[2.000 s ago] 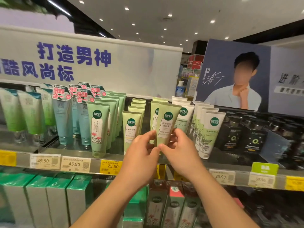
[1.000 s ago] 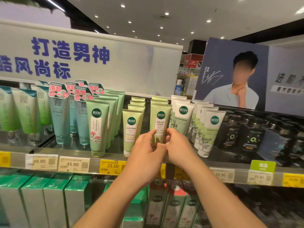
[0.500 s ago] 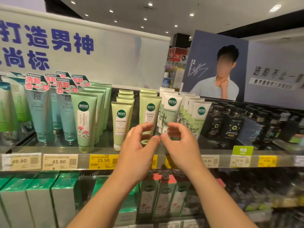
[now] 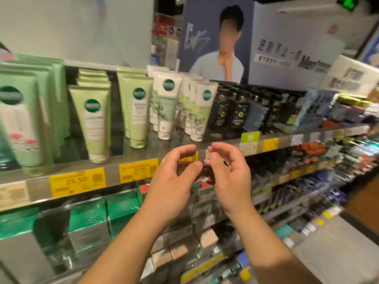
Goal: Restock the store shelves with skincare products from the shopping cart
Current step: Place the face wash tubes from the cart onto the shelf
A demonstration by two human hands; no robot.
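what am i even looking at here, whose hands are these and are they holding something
There is no machine: these are a person's two bare hands, filmed by one wide-angle camera worn on the head, looking forward and down. That is why the arms reach in from the bottom of the picture.

The left hand and right hand hover in front of a store shelf, fingers loosely curled, with nothing in either grip.

On the shelf stand rows of skincare tubes: a pale green tube at the front of its row, white-topped tubes to its right, then dark boxed products. Yellow price tags run along the shelf edge, and green boxes sit below. The picture is blurred, so the labels cannot be read.
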